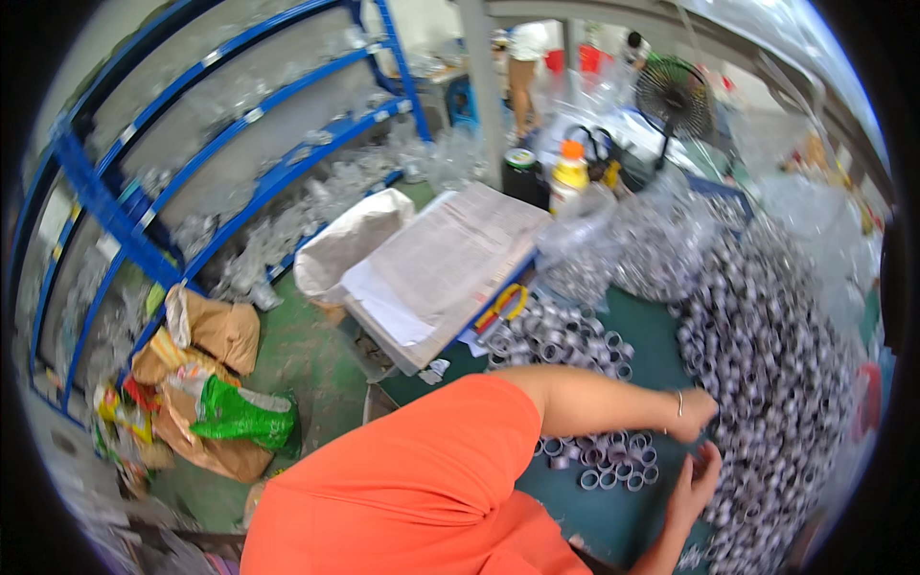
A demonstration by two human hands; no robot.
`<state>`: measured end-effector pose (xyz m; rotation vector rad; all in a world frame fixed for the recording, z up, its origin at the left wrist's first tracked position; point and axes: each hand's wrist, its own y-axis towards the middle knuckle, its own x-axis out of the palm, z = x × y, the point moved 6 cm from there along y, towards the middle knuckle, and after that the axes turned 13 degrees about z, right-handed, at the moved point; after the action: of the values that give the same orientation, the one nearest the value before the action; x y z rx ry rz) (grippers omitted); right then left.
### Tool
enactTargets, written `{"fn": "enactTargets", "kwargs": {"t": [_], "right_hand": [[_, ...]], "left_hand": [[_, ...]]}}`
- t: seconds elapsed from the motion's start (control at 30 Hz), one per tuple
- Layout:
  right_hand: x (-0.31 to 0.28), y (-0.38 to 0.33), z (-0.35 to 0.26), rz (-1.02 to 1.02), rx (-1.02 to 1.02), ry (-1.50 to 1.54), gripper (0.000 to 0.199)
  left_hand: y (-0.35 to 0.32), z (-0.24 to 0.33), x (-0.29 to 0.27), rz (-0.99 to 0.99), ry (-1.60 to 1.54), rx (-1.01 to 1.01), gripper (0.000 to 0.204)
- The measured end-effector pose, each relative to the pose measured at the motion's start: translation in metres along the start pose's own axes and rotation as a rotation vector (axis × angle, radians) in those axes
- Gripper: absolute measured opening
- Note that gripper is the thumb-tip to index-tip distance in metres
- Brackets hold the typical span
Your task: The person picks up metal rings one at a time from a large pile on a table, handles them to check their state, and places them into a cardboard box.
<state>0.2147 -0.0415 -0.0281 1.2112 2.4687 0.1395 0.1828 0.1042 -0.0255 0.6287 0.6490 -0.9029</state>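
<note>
My left hand (694,415), with a bracelet at the wrist, reaches across the green tabletop to the edge of a large heap of grey metal rings (767,383). Its fingers are closed, and whatever they hold is hidden. Just below it, my right hand (698,482) comes up from the lower edge with bent fingers beside the same heap. Anything in its grip is too small to make out. Left of my hands, several rings (618,471) lie in a loose group under my left forearm. More rings (561,335) are piled beyond that forearm.
Clear bags of small metal parts (661,240) stand at the back, near a yellow bottle with an orange cap (569,177) and a black fan (674,101). Yellow-handled scissors (503,307) lie beside a paper-covered box (450,254). Blue shelving (220,240) and sacks (244,417) are at left.
</note>
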Motion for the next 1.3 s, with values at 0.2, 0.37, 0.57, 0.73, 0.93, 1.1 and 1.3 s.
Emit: {"fn": "enactTargets", "kwargs": {"t": [0.2,0.37,0.57,0.73,0.93,1.1,1.3], "right_hand": [[0.020,-0.003,-0.028,-0.133,-0.077,0.293,0.046],[0.020,-0.010,-0.035,-0.181,-0.105,0.265,0.042],[0.024,-0.039,-0.071,-0.210,-0.100,0.419,0.039],[0.020,-0.054,-0.091,-0.116,-0.175,0.233,0.033],[0.029,-0.066,-0.085,-0.135,0.125,0.438,0.037],[0.027,-0.069,-0.070,-0.165,0.327,0.629,0.019],[0.032,-0.069,-0.071,-0.177,0.460,0.702,0.028]], "left_hand": [[-0.063,0.035,-0.063,0.190,-0.563,-0.234,0.033],[-0.103,0.037,-0.073,0.205,-0.862,-0.412,0.029],[-0.137,0.048,-0.097,0.258,-0.925,-0.361,0.029],[-0.157,0.052,-0.102,0.206,-1.034,-0.410,0.034],[-0.166,0.032,-0.085,0.252,-1.145,-0.458,0.034],[-0.165,0.038,-0.086,0.289,-1.149,-0.411,0.036],[-0.163,0.037,-0.078,0.216,-1.031,-0.395,0.035]]}}
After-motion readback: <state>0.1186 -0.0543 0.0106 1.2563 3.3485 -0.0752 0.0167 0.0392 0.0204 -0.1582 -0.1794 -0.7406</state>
